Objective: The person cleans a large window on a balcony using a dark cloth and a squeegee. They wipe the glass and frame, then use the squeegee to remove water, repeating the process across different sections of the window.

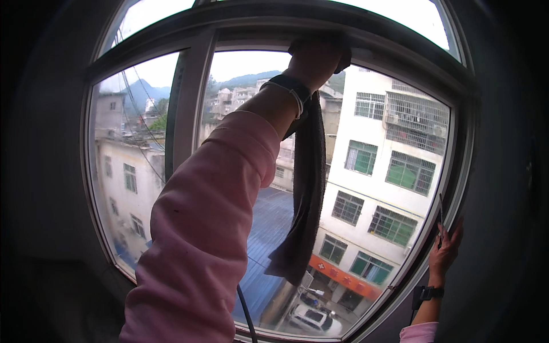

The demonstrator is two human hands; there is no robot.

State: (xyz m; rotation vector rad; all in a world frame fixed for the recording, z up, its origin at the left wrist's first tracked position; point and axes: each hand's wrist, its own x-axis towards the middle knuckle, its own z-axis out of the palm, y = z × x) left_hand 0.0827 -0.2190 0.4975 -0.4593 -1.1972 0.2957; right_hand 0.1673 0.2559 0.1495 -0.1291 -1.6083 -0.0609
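Note:
My left hand (315, 62) is raised to the top rail of the window's right-hand sash. Its fingers are bunched around a dark grey cloth (309, 184), pressing it against the upper frame. The cloth's long end hangs down in front of the glass pane (274, 141). Low on the right, my right hand (447, 248) is at the side window frame (459, 180). A thin, dark, blade-like tool (441, 210) sticks up from its fingers; the exact kind cannot be made out. Pink sleeves and dark wristbands show on both arms.
A vertical mullion (188, 103) divides the window, with a second pane (133, 171) on the left. A black cable (245, 315) runs up from the bottom edge. Beyond the glass are a blue metal roof (274, 227), a white apartment building (377, 133) and a parked white car (315, 319) far below.

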